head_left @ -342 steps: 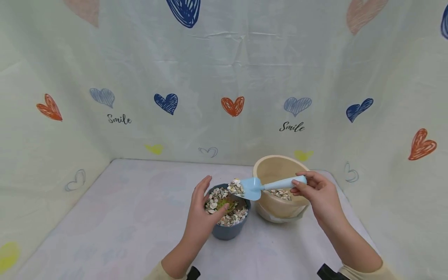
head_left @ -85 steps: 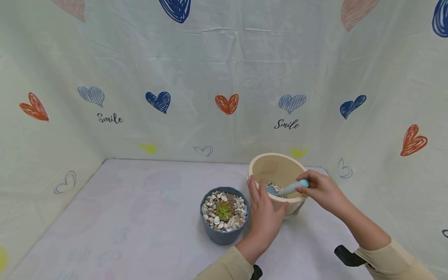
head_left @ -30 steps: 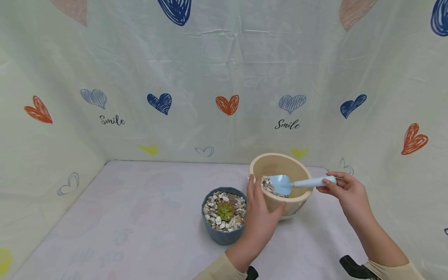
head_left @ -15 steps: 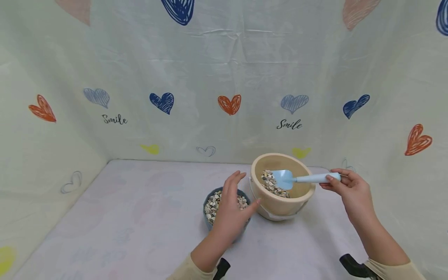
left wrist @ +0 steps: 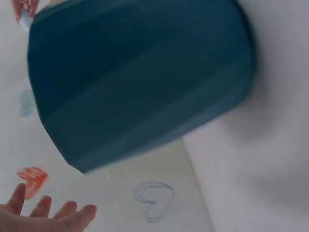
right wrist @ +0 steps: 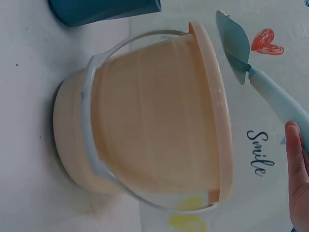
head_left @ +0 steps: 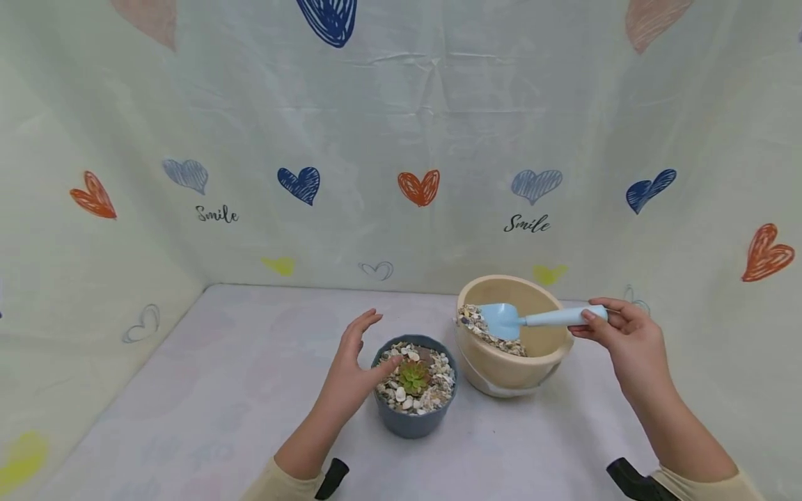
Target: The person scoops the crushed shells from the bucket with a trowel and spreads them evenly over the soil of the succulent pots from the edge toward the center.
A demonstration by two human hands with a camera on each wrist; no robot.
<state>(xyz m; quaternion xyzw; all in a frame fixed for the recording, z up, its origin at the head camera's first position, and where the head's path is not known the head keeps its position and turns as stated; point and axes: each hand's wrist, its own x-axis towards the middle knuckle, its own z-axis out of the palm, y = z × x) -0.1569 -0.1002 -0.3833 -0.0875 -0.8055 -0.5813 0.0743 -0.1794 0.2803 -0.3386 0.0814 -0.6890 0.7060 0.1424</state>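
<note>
My right hand (head_left: 633, 341) pinches the end of a light blue trowel (head_left: 503, 321) by its handle. The trowel is held over the cream bucket (head_left: 501, 372), its blade carrying small stone chips (head_left: 471, 318). My left hand (head_left: 344, 383) is at the left side of a blue-grey flowerpot (head_left: 410, 423), fingers spread and thumb reaching over the rim. A green succulent (head_left: 413, 378) grows in the pot, ringed by pale pebbles. In the left wrist view the flowerpot (left wrist: 145, 87) fills the upper part, with my fingertips (left wrist: 67, 210) apart from it.
The bucket has more stone chips (head_left: 512, 348) in it and a white carrying handle (right wrist: 89, 116) hanging down its side. Both containers stand close together on a white-covered table (head_left: 250, 362). A curtain with printed hearts (head_left: 418, 188) rises behind and beside the table.
Chips were scooped from the bucket, and the loaded trowel came up above it. My left hand let go of the bucket's rim and moved left across the flowerpot to its far side.
</note>
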